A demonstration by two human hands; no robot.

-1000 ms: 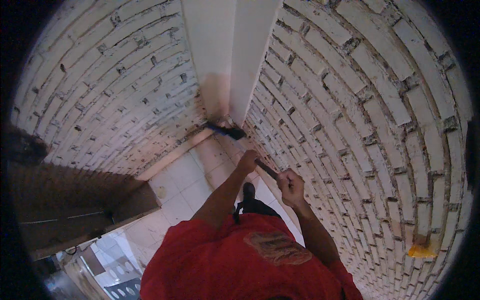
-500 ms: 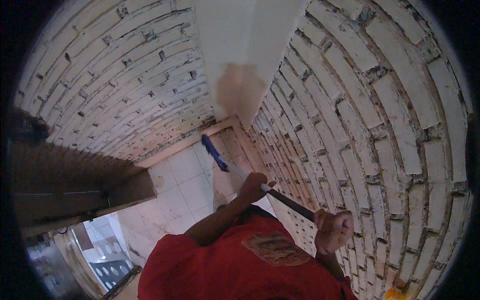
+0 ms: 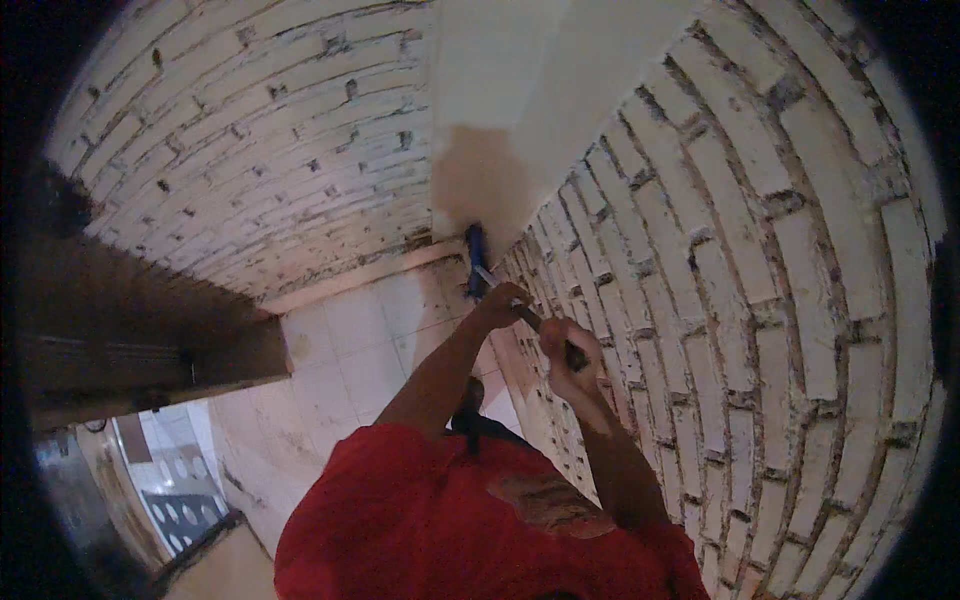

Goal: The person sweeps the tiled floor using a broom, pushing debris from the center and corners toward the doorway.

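Observation:
I hold a long-handled broom with a narrow blue head. Its head is up against the corner where the low ledge meets the right wall; whether it touches the wall or the floor I cannot tell. My left hand is closed around the pale upper part of the handle, nearer the head. Closer to me, my right hand wraps the dark end of the handle, whose tip shows past the fist. Both arms reach forward from my red shirt.
A rough brick wall stands close on the right, another brick wall ahead on the left. Pale tiles cover the floor. Dark wooden furniture is at left, with a grey mat with white ovals below it.
The broom head has moved right, from the tiles into the corner. Both hands have gone forward, and the right hand has come left, closer to the left hand.

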